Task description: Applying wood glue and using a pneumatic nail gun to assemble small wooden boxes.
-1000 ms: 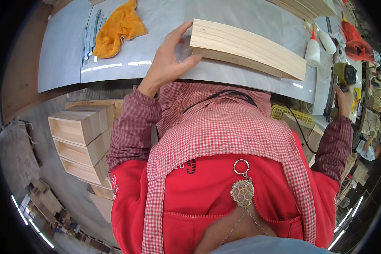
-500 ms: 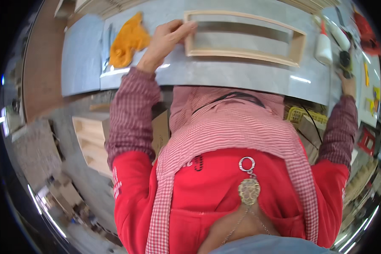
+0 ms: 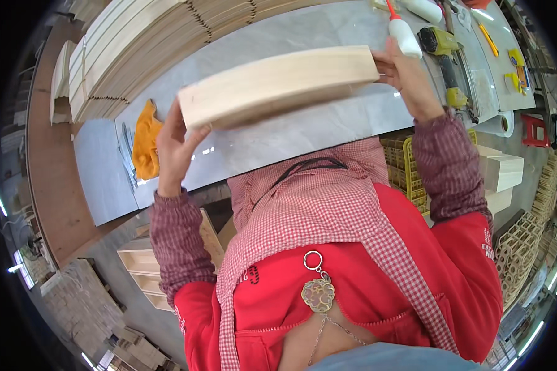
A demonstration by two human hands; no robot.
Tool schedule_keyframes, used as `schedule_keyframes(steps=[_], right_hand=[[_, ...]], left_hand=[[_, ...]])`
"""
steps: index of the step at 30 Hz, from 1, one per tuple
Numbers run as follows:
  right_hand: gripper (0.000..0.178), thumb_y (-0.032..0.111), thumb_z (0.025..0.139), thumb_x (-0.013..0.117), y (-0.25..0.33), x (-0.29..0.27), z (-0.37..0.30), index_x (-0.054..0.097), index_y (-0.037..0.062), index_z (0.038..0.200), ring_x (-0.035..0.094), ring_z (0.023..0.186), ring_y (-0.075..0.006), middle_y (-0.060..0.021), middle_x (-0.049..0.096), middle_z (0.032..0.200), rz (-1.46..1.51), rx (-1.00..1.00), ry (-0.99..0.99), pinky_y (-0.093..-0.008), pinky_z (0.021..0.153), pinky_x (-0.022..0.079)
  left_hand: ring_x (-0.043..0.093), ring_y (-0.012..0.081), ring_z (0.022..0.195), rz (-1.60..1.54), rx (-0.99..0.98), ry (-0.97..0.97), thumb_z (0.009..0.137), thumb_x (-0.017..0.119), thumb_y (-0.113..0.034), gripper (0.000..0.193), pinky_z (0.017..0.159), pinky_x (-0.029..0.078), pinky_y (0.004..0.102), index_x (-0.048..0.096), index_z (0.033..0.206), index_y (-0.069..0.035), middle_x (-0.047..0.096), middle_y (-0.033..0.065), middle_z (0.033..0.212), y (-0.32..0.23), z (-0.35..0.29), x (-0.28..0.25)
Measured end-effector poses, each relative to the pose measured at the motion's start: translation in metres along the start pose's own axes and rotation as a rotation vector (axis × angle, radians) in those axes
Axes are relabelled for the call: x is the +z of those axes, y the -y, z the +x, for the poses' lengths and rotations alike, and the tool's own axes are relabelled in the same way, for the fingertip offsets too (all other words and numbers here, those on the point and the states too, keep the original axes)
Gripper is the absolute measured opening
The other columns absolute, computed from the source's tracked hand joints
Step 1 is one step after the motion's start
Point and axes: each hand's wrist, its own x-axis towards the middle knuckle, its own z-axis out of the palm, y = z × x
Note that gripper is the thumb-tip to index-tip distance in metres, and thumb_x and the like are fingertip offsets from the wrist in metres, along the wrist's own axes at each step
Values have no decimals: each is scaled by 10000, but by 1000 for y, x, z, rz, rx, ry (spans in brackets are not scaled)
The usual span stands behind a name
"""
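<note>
A long pale wooden frame (image 3: 278, 83) is turned so one plain long side faces up, raised at least partly off the grey tabletop (image 3: 278, 133). My left hand (image 3: 178, 145) grips its left end, with the thumb on the near edge. At the other end my right hand (image 3: 411, 80) holds the frame between thumb and fingers, partly hidden by the wood. Its opening does not show from here. Just past my right hand stands a white glue bottle (image 3: 405, 38) with a red nozzle. An orange cloth (image 3: 145, 142) lies beside my left hand.
Stacked wooden strips (image 3: 142, 52) line the far left of the table. On the right lie a green and black nail gun (image 3: 439, 42), a yellow cutter (image 3: 489, 40) and a paper roll (image 3: 504, 125). A yellow basket (image 3: 414, 176) and wooden boxes (image 3: 501, 170) sit below the table edge.
The frame, flat with its opening up before, is now turned onto its side. My right hand has left the nail gun and taken the frame's right end. The view has shifted.
</note>
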Motion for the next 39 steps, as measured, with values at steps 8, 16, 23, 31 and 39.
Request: schedule_keyframes(steps=[8, 16, 23, 31, 39], right_hand=[[367, 272, 977, 420, -16, 19, -6, 602, -35, 1061, 543, 1025, -188, -156, 585, 1168, 591, -346, 35, -301, 919, 423], [315, 209, 951, 435, -19, 3, -3, 593, -49, 1038, 515, 1083, -227, -177, 568, 1194, 603, -368, 33, -332, 964, 381], [389, 259, 939, 458, 10, 3, -10, 598, -30, 1158, 552, 1002, -182, -121, 603, 1136, 117, -438, 104, -282, 895, 409], [386, 261, 931, 506, -10, -12, 27, 609, -18, 1176, 564, 966, -129, -86, 626, 1111, -102, -150, 19, -222, 857, 424], [368, 243, 921, 535, -33, -16, 32, 610, -7, 1180, 569, 942, -127, -79, 635, 1072, -39, -118, 43, -235, 839, 442]], left_hand=[[441, 333, 1275, 664, 568, -181, 765, 649, 54, 651, 1003, 415, 359, 423, 1364, -66, 390, 172, 1431, 31, -23, -10], [464, 314, 1253, 552, 562, -221, 763, 649, 43, 624, 993, 406, 353, 441, 1345, -42, 438, 175, 1395, 29, -30, 1], [631, 209, 797, 477, 52, -85, 859, 621, -203, 290, 693, 504, 278, 638, 1014, 41, 670, 127, 941, 4, -25, -21], [527, 152, 594, 219, -241, -150, 907, 497, -388, 478, 545, 443, 267, 615, 791, 60, 587, 72, 669, 6, 15, 15], [502, 125, 599, 72, -307, -153, 901, 542, -344, 412, 554, 431, 245, 619, 814, 52, 577, 55, 666, 24, 9, 22]])
